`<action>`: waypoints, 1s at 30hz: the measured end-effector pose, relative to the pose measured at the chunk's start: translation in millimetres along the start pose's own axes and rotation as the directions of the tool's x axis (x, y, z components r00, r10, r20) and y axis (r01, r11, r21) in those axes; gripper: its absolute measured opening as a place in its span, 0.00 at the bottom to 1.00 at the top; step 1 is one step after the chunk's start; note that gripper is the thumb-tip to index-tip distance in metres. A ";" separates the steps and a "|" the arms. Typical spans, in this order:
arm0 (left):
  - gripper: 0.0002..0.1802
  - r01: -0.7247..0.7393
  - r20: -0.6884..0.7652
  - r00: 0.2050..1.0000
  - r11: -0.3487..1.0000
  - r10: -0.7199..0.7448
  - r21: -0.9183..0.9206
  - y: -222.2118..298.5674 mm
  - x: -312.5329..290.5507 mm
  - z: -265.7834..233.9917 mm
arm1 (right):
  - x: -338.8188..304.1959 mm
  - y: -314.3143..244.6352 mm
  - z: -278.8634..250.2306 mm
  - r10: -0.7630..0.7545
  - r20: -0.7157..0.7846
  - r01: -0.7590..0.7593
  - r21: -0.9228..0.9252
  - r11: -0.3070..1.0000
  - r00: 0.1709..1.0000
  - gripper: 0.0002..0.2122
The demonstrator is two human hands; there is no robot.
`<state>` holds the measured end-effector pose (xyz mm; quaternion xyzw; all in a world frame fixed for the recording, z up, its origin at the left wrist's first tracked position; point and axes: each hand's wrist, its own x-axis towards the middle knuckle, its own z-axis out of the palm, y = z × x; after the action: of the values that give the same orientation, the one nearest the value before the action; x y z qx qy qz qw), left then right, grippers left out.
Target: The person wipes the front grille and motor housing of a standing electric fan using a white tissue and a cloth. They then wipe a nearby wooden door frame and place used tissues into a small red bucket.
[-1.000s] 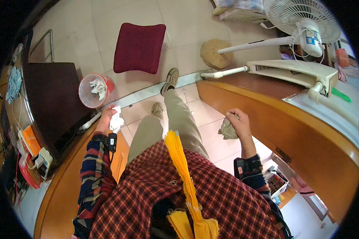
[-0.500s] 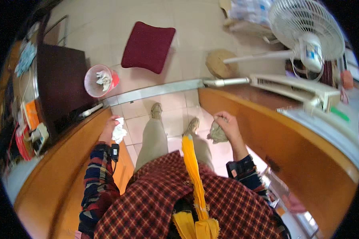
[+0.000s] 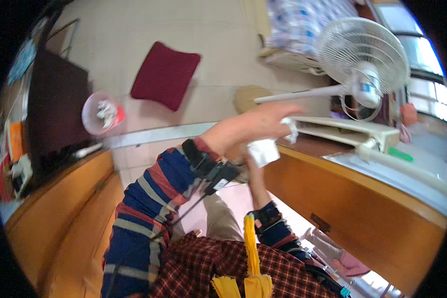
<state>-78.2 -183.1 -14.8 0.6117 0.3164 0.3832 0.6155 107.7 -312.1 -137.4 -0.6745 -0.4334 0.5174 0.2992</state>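
Observation:
My left arm, in a plaid sleeve with a black strap at the wrist, stretches across to the right. A crumpled white tissue is gripped in my left hand, part of it poking out past the fingers. Below it, my right hand is raised close under the tissue. The tissue and my left arm hide most of its fingers, so what it holds is not visible. Both hands are near the top edge of the right wooden panel.
A pink-and-white bin with crumpled white paper stands at left, near a dark cabinet. Beyond a pale floor strip lies a maroon cushion. A standing fan is at right. Another wooden panel flanks my left.
My left hand has swung from the left panel across to the right with the tissue. My right hand has shifted inward, and the grey-green cloth it held is no longer clearly seen.

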 end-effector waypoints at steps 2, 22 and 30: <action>0.25 0.215 -0.075 0.974 0.976 -0.212 0.026 -44.6 -76.5 -10.7 | 0.7 5.9 -1.5 0.188 0.045 -0.179 -0.165 0.970 0.981 0.17; 0.07 0.347 -0.105 0.090 0.130 -0.990 -0.929 -155.6 -543.2 200.8 | 222.4 151.0 312.7 0.385 0.775 -0.576 -0.034 0.817 0.501 0.11; 0.06 0.253 -0.133 0.132 0.163 -0.982 -0.954 -172.1 -547.8 227.5 | 168.0 137.1 262.3 0.385 0.740 -0.529 -0.047 0.848 0.551 0.16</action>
<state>-145.5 -762.5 -217.9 -0.1979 0.6082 0.3350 0.6919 -90.8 -234.7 -402.8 -0.4720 -0.2751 0.8374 0.0172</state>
